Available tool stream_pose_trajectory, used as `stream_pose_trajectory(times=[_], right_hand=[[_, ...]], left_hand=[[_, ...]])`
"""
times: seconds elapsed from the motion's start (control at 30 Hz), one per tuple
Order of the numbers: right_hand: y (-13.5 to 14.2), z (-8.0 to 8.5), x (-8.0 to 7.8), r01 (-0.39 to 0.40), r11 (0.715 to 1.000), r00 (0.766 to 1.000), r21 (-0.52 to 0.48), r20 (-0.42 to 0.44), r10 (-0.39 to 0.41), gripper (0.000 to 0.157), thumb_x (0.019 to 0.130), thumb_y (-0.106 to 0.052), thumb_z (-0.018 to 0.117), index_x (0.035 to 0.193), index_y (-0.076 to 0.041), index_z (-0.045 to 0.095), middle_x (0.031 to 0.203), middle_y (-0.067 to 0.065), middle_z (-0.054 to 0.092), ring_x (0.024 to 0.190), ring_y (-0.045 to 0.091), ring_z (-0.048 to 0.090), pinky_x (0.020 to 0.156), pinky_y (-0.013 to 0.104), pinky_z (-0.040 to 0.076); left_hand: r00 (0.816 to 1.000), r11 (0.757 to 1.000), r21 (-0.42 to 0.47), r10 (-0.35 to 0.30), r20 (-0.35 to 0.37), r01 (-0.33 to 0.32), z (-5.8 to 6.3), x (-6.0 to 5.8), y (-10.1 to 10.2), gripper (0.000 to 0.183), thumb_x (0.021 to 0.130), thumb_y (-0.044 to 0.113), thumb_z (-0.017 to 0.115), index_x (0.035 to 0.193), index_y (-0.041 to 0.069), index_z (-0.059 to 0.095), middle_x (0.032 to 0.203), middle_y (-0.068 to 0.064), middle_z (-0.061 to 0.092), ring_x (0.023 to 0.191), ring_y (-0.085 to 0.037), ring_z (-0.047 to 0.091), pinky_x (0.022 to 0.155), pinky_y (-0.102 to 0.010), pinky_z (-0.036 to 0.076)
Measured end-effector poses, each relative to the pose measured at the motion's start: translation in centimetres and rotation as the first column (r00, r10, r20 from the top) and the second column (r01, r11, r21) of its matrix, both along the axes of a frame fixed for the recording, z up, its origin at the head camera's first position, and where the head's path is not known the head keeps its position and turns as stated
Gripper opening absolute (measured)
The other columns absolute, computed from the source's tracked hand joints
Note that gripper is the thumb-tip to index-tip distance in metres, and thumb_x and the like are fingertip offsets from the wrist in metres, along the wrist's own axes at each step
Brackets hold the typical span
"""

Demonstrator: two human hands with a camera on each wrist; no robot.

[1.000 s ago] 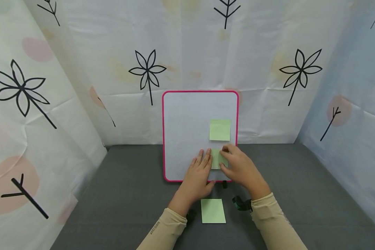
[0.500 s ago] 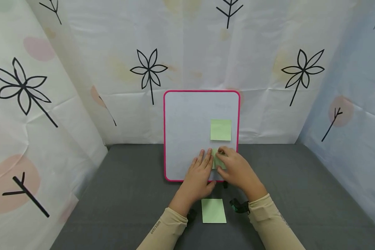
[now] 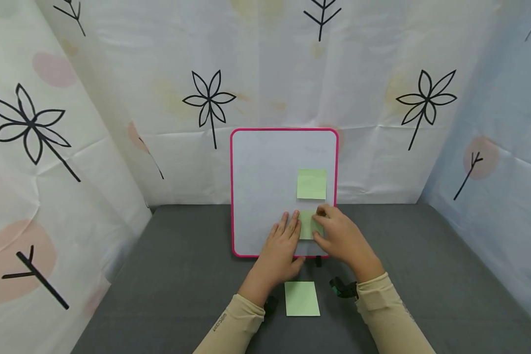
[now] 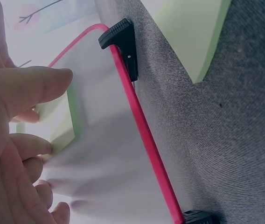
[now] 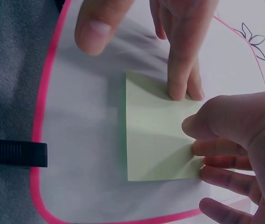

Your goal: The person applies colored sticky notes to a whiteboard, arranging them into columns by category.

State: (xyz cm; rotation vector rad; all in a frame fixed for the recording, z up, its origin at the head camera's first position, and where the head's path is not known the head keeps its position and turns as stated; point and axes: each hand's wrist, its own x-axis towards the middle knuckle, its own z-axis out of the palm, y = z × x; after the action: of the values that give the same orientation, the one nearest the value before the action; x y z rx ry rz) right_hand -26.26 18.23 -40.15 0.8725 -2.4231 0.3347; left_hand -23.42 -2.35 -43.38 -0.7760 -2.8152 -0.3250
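A pale green sticky note (image 3: 307, 227) lies flat on the lower right of a pink-framed whiteboard (image 3: 265, 177). My left hand (image 3: 279, 255) rests on the board, straight fingertips touching the note's left edge. On the note's other side, my right hand (image 3: 345, 240) touches its right part with loosely bent fingers. The right wrist view shows the right thumb over the note (image 5: 158, 135) and the fingertips at its edge, with no pinch visible. Higher on the board sits another green sticky note (image 3: 311, 184).
A third green sticky note or pad (image 3: 302, 299) lies on the dark grey table (image 3: 181, 295) between the forearms. Black clips (image 5: 20, 154) sit on the board's lower frame. Patterned white fabric (image 3: 159, 98) hangs behind and at both sides.
My right hand slid a little left across the lower note, then back right to about its earlier place. The left hand has stayed put.
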Motion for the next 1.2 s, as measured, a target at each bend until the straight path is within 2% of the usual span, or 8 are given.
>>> stream_pose_trajectory(times=[0.2, 0.3, 0.67, 0.87, 1.0, 1.2], right_hand=[[0.5, 0.2, 0.0, 0.007, 1.000, 1.000, -0.013, 0.016, -0.007, 0.032, 0.086, -0.007, 0.082, 0.115, 0.008, 0.077, 0.117, 0.020, 0.066, 0.103, 0.032, 0.066, 0.087, 0.048, 0.060], [0.7, 0.3, 0.0, 0.011, 1.000, 1.000, -0.015, 0.018, -0.011, 0.032, 0.087, -0.007, 0.082, 0.114, 0.008, 0.077, 0.116, 0.020, 0.066, 0.102, 0.032, 0.065, 0.087, 0.048, 0.059], [1.1, 0.5, 0.1, 0.034, 0.999, 0.998, -0.020, 0.048, -0.033, 0.029, 0.088, -0.006, 0.081, 0.114, 0.007, 0.078, 0.113, 0.016, 0.067, 0.100, 0.031, 0.064, 0.085, 0.047, 0.059], [0.2, -0.1, -0.2, -0.036, 0.998, 0.997, -0.048, -0.068, 0.033, 0.024, 0.083, 0.007, 0.082, 0.107, 0.005, 0.080, 0.106, 0.016, 0.069, 0.094, 0.030, 0.067, 0.077, 0.043, 0.061], [-0.7, -0.9, -0.6, -0.068, 0.996, 0.989, -0.054, -0.134, 0.061, 0.025, 0.081, 0.008, 0.084, 0.104, 0.002, 0.080, 0.102, 0.014, 0.070, 0.088, 0.028, 0.068, 0.072, 0.040, 0.060], [-1.1, -1.9, -0.9, -0.070, 0.995, 0.988, -0.065, -0.145, 0.060, 0.023, 0.081, 0.002, 0.087, 0.103, -0.001, 0.081, 0.102, 0.012, 0.069, 0.086, 0.026, 0.066, 0.072, 0.039, 0.059]], left_hand=[[1.000, 1.000, 0.004, -0.006, -0.016, 0.006, 0.0, 0.0, 0.0, 0.091, 0.097, 0.038, 0.075, 0.167, 0.003, 0.028, 0.179, -0.008, 0.010, 0.167, -0.033, 0.009, 0.131, -0.055, 0.025], [1.000, 1.000, 0.001, 0.000, -0.003, 0.000, 0.0, 0.0, 0.0, 0.092, 0.097, 0.039, 0.074, 0.168, 0.004, 0.026, 0.179, -0.006, 0.006, 0.167, -0.031, 0.006, 0.132, -0.054, 0.023], [1.000, 1.000, 0.012, -0.005, -0.009, 0.005, 0.1, 0.1, -0.1, 0.093, 0.097, 0.039, 0.075, 0.167, 0.004, 0.027, 0.179, -0.006, 0.008, 0.167, -0.032, 0.008, 0.131, -0.054, 0.024], [1.000, 1.000, 0.019, -0.015, -0.016, 0.015, 0.1, 0.0, -0.2, 0.091, 0.097, 0.038, 0.075, 0.167, 0.004, 0.027, 0.179, -0.007, 0.009, 0.167, -0.033, 0.008, 0.131, -0.054, 0.024], [1.000, 1.000, 0.021, -0.016, -0.017, 0.017, 0.0, 0.0, -0.2, 0.091, 0.097, 0.037, 0.075, 0.167, 0.004, 0.027, 0.179, -0.007, 0.008, 0.167, -0.033, 0.008, 0.131, -0.054, 0.024], [1.000, 1.000, 0.011, -0.008, 0.008, 0.008, 0.0, 0.1, -0.1, 0.093, 0.097, 0.039, 0.075, 0.168, 0.006, 0.025, 0.180, -0.005, 0.004, 0.167, -0.032, 0.004, 0.132, -0.054, 0.022]])
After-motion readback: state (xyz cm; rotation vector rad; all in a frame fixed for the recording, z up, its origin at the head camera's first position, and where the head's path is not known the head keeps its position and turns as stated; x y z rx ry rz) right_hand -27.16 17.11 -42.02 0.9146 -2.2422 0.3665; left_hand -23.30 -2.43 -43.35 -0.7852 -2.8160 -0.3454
